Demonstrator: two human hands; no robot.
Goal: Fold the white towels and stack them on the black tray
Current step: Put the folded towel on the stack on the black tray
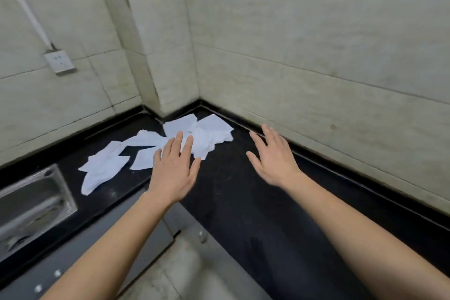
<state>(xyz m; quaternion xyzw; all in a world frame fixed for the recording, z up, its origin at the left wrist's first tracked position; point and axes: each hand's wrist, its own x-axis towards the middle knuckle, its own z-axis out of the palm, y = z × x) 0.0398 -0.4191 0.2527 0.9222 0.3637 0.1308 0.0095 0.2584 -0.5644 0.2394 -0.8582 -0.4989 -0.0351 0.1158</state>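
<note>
Left hand (174,173) and right hand (274,161), grip apart, over black counter (231,202) by loose white towels (209,134); steel sink (65,192) blurred.

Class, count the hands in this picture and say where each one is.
2. The left hand, fingers straight, is over the white towels' near edge; the right hand, also open, is over the black counter beside the wall. No others show.

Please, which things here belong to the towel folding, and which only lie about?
For the job: scattered unfolded white cloth towels, left hand, right hand.
Only lying about: rectangular stainless steel sink, white plastic wall socket.
</note>
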